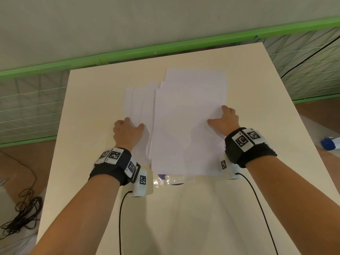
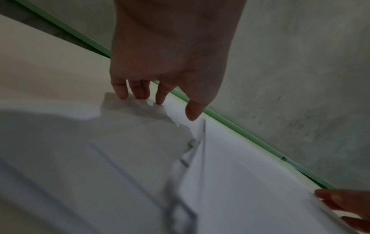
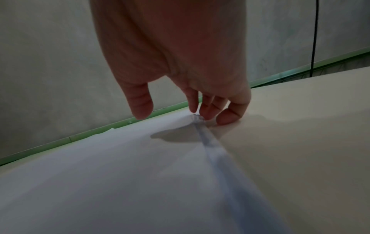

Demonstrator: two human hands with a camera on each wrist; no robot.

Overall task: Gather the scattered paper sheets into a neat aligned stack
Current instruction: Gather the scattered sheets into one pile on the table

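Observation:
Several white paper sheets (image 1: 185,126) lie overlapped on the cream table (image 1: 88,111), fanned out toward the left and the far side. At the pile's left side, my left hand (image 1: 133,126) sets its fingertips (image 2: 140,95) on the left edge of the sheets (image 2: 230,158), thumb held apart above the paper. At the right side, my right hand (image 1: 218,115) pushes its fingertips (image 3: 206,114) against the right edge of the sheets (image 3: 100,174), its thumb over the top sheet. Neither hand pinches any paper.
A clear plastic wrapper with something purple (image 1: 171,178) pokes out under the pile's near edge. A green rail with mesh (image 1: 165,46) runs behind the table. A blue and white object (image 1: 331,143) lies at the right, and dark cables (image 1: 24,214) lie on the floor at the left.

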